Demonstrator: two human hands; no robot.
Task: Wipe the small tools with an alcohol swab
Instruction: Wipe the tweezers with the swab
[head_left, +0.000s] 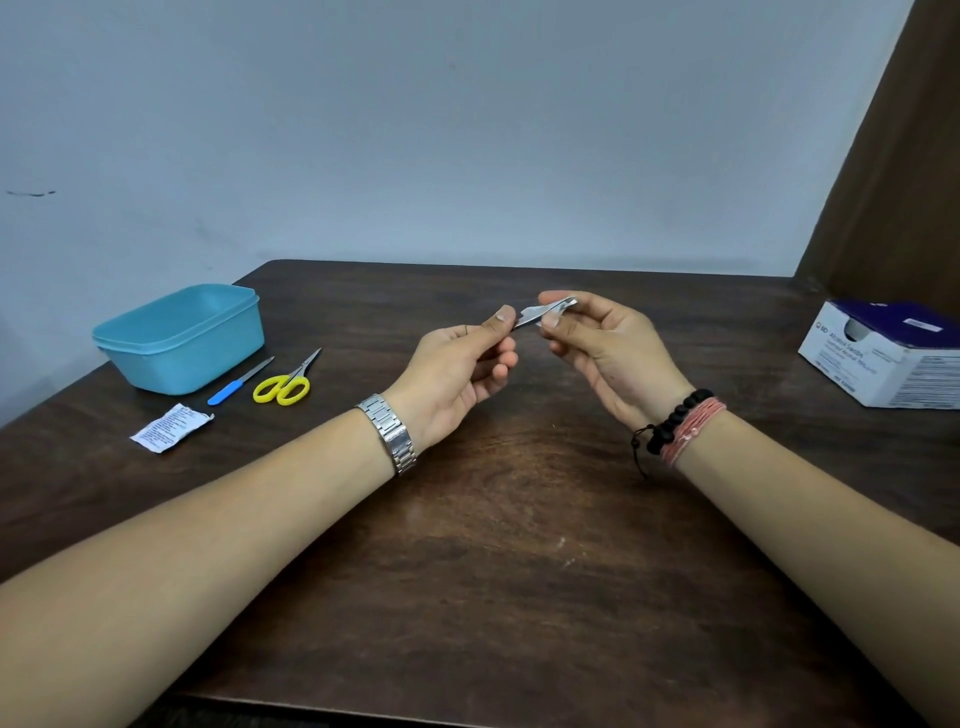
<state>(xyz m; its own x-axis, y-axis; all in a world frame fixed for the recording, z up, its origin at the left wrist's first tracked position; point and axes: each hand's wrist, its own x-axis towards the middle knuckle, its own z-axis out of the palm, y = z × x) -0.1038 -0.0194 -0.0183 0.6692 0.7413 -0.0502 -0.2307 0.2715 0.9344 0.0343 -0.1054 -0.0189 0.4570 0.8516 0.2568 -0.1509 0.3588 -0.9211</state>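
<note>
- The left hand (457, 364) pinches one end of a small silver metal tool (545, 312) above the dark wooden table (519, 545); the right hand (597, 343) grips its other end, seemingly through a white swab.
- The yellow-handled scissors (285, 384) and blue-handled file (236, 384) lie by the blue plastic tub (182, 338), probably awaiting wiping.

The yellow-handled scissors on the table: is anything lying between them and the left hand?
Nothing visible. Bare dark wooden table separates the yellow-handled scissors from the left hand, which pinches a small metal tool with the right hand.
</note>
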